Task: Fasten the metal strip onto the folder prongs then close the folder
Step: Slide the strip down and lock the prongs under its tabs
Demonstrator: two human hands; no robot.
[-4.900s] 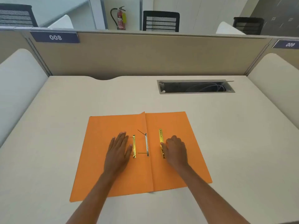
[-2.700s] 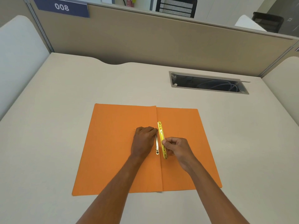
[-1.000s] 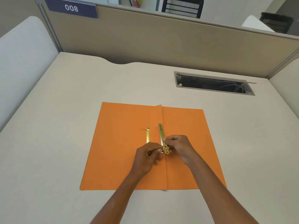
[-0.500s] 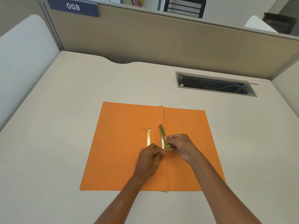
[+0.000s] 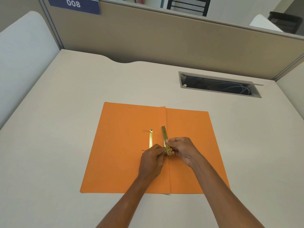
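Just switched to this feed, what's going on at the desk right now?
A person is working on an open orange folder lying flat on the desk. The right hand pinches a gold metal strip near the folder's crease, tilted off the paper. The left hand is at the strip's near end, apparently guiding a thin prong into it. A second gold piece lies flat just to the left. The strip is not yet fastened, and the folder is open.

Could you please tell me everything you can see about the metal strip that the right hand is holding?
The metal strip is a narrow, flat, brass-coloured bar with small holes showing near its close end. The right hand pinches it near that end, and the left hand's fingertips meet it there. It runs lengthwise along the crease of the open orange folder, its far end pointing away.
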